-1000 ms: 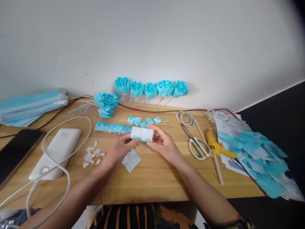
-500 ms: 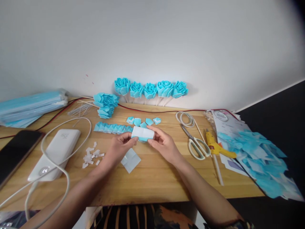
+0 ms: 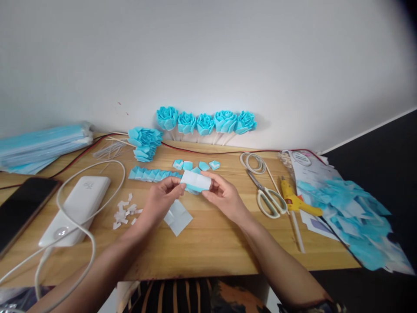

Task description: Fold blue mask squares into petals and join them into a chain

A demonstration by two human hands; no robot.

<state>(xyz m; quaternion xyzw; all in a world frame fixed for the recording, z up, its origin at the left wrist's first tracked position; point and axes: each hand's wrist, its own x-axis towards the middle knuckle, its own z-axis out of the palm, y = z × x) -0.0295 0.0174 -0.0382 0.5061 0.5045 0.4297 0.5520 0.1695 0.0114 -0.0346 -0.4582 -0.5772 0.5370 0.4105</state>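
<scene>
My left hand (image 3: 162, 201) and my right hand (image 3: 223, 195) pinch the two ends of a small folded piece (image 3: 195, 181), white on top with a blue lower edge, held just above the wooden table (image 3: 208, 243). Both hands have fingers closed on it. Below the hands a flat pale square sheet (image 3: 177, 217) lies on the table. Behind the piece sit a few small folded blue petals (image 3: 196, 165) and a row of overlapping folded blue pieces (image 3: 154, 174).
Blue paper roses (image 3: 205, 122) lean on the wall, another blue flower (image 3: 144, 141) lies left. Scissors (image 3: 269, 194), yellow glue gun (image 3: 295, 200), blue scraps (image 3: 352, 217) are right. White power bank (image 3: 76, 209), cable, phone (image 3: 21, 208), stacked masks (image 3: 42, 145), white snippets (image 3: 125, 213) are left.
The folded piece has tilted slightly and my left fingers have shifted along its left end; both hands stay in nearly the same place.
</scene>
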